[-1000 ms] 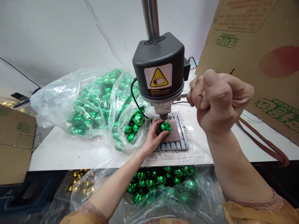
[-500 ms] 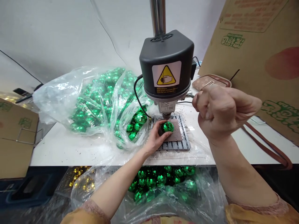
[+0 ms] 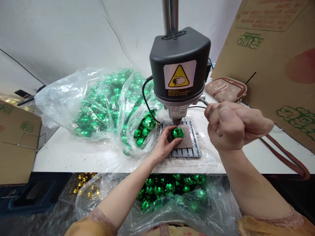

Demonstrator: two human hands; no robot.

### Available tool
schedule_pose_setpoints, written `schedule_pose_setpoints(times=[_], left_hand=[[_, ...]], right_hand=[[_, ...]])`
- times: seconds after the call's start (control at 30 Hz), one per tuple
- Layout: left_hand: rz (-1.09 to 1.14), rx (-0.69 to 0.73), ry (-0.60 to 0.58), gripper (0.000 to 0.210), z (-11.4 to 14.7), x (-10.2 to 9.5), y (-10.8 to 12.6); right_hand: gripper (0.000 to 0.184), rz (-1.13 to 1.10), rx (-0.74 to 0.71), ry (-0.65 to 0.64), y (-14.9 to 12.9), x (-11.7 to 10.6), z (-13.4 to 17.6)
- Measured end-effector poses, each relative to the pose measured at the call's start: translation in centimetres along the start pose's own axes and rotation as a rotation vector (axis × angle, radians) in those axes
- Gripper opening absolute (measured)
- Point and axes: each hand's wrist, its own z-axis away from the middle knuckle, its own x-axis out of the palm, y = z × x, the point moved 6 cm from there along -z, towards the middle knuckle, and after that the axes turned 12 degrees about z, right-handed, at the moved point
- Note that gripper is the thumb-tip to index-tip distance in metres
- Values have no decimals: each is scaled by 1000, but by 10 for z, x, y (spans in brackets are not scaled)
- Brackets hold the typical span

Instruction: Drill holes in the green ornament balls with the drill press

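Note:
A shiny green mirror-faceted ball (image 3: 178,132) rests on a brownish board (image 3: 188,139) over the slotted metal base (image 3: 197,152) of a drill press (image 3: 180,65). My left hand (image 3: 165,144) curls thumb and fingers round the ball's left side, directly under the chuck (image 3: 177,121). The drill tip seems to meet the top of the ball. Raised at the right of the machine, my right hand (image 3: 236,126) is closed round the end of the drill press's feed lever (image 3: 203,101); most of the lever is hidden by the fist.
A clear plastic bag (image 3: 61,95) of green balls lies left of the machine, its mouth near my left hand. Another bag (image 3: 172,209) of green balls is below the table edge. A patterned handbag (image 3: 225,90) and cardboard box (image 3: 270,65) stand right. Dark shavings dot the table.
My right fist has come down slightly with the lever. The left hand still holds the ball in the same spot. The view has shifted a little.

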Motion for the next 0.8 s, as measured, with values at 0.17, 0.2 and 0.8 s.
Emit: schedule_pose_setpoints(times=[0.17,0.2,0.8], left_hand=[[11,-3,-2,52,0,0,1],[9,-5,-1,52,0,0,1],[-158,89,103,48,24,-1,26]], right_hand=[[49,-43,-71,-24,0,-1,5],[48,-49,-90,-31,0,-2,6],[46,-17,223,14,-6,15,-38]])
